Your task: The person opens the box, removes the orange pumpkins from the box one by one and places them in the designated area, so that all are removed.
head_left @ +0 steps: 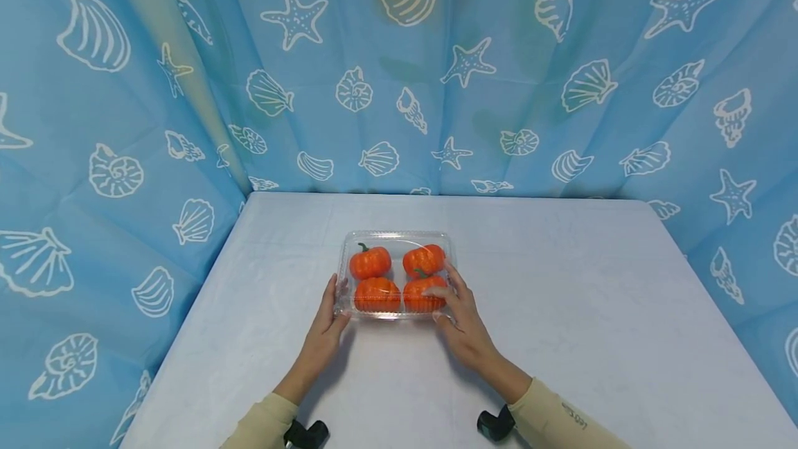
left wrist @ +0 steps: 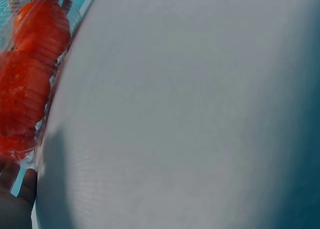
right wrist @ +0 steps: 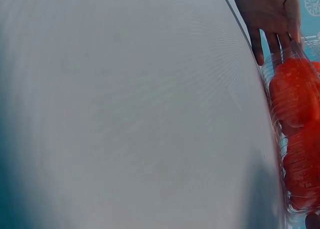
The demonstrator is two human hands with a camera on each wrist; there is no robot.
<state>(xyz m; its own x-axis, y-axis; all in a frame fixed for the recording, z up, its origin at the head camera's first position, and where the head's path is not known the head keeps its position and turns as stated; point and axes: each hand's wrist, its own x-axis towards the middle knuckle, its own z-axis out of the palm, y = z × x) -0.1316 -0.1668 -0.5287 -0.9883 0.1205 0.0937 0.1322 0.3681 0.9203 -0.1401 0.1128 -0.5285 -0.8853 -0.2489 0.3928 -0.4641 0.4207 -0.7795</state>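
Observation:
A clear plastic clamshell box (head_left: pixel 399 317) holds several small orange pumpkins (head_left: pixel 370 263), some with green stems showing. At the box's left end, my left hand (head_left: pixel 325 324) grips the side, thumb by the front corner. My right hand (head_left: pixel 464 324) holds the right end, thumb at the front corner and fingers reaching over the top. In the left wrist view, pumpkins (left wrist: pixel 22 94) press close behind the clear wall, with part of the left hand (left wrist: pixel 17 199) below. The right wrist view shows the left hand (right wrist: pixel 270 14) touching the box's far end. The fingers' undersides are partly hidden.
A white-covered table (head_left: pixel 592 310) spreads around the box. Behind it and at both sides hangs a blue curtain (head_left: pixel 436 123) with white shells and starfish. Black wrist devices (head_left: pixel 495 425) sit under both forearms.

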